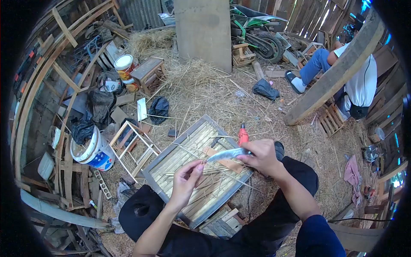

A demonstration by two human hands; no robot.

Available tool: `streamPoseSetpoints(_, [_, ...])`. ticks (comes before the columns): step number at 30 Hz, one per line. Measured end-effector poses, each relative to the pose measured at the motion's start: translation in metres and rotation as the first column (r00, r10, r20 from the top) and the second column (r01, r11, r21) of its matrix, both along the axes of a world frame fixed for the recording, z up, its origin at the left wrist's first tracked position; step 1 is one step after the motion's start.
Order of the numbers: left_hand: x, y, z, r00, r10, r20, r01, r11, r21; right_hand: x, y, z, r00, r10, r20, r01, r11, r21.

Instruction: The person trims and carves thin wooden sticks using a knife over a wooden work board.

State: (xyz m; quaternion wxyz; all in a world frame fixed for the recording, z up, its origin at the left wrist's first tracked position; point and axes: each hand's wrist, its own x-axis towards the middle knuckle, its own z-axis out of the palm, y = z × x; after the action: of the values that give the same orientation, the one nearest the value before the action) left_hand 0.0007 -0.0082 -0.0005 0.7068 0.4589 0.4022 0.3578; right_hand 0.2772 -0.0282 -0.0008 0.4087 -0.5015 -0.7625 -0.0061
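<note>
My right hand (262, 154) grips a knife (227, 154) by its handle, the broad blade pointing left. At the blade's tip, my left hand (187, 180) pinches a thin bamboo stick (192, 153) between thumb and fingertips. Both hands are above a wooden-framed panel (160, 165) faced with pale slats, resting before my knees. Several thin sticks lie scattered over it. Under the knife is a flat tan piece of wood (233, 165). A red power tool (243, 134) stands by the panel's far right edge, close to my right hand.
A white bucket (92, 150) and a small wooden frame (135, 147) stand on the left. A slanting post (338, 70) rises at right, with a seated person (359, 81) behind it. Straw covers the floor. A stool (147, 73) and motorbike (261, 36) are farther back.
</note>
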Motion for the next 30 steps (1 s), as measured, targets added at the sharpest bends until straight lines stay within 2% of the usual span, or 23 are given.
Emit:
streamPoseSetpoints(4, [0.003, 0.005, -0.002, 0.999, -0.025, -0.024, 0.025, 1.000, 0.008, -0.024, 0.006, -0.006, 0.979, 0.182, 0.094, -0.187, 0.982, 0.037])
streamPoseSetpoints(7, [0.014, 0.002, -0.002, 0.999, -0.033, -0.006, 0.033, 0.982, 0.188, -0.038, 0.010, -0.004, 0.975, 0.197, 0.106, -0.200, 0.980, 0.020])
streamPoseSetpoints(11, [0.019, 0.003, 0.006, 0.993, -0.102, -0.066, 0.117, 0.952, 0.281, -0.048, 0.014, -0.006, 0.971, 0.232, 0.064, -0.236, 0.970, 0.054])
streamPoseSetpoints(15, [0.027, 0.001, 0.010, 0.993, -0.059, -0.107, 0.098, 0.908, 0.407, -0.046, 0.015, -0.004, 0.972, 0.226, 0.060, -0.229, 0.972, 0.047])
streamPoseSetpoints(21, [0.026, 0.002, 0.031, 0.958, -0.021, -0.285, 0.185, 0.805, 0.564, -0.043, 0.022, 0.006, 0.971, 0.225, 0.080, -0.234, 0.963, 0.137])
streamPoseSetpoints(30, [0.022, 0.006, 0.021, 0.970, -0.100, -0.223, 0.199, 0.851, 0.486, -0.036, 0.020, 0.016, 0.973, 0.152, 0.172, -0.178, 0.973, 0.148])
